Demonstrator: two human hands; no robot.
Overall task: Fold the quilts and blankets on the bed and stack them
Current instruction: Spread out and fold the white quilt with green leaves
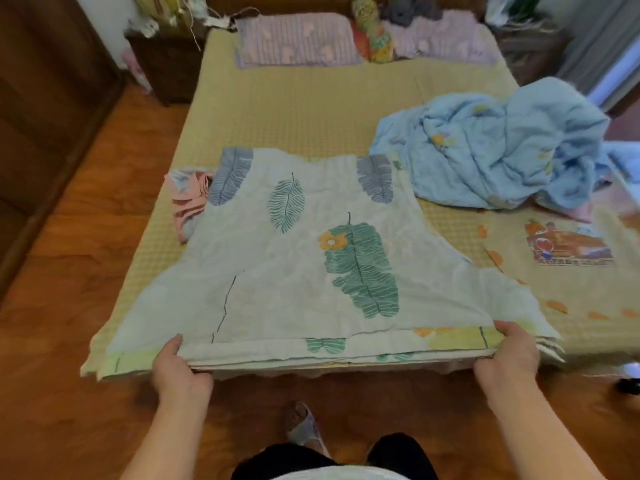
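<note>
Two hands grip the leaf quilt [311,265] at its near edge: left hand [178,367] and right hand [509,351] pinch folded layers. Quilt lies on bed [294,109]; blue blanket [491,150] crumpled beyond.

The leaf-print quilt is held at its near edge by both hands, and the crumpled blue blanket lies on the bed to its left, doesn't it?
Not quite. The head view shows the crumpled blue blanket lying to the right of the leaf-print quilt, not the left. The rest holds: the left hand and right hand both grip the quilt's near edge at the foot of the bed.
</note>
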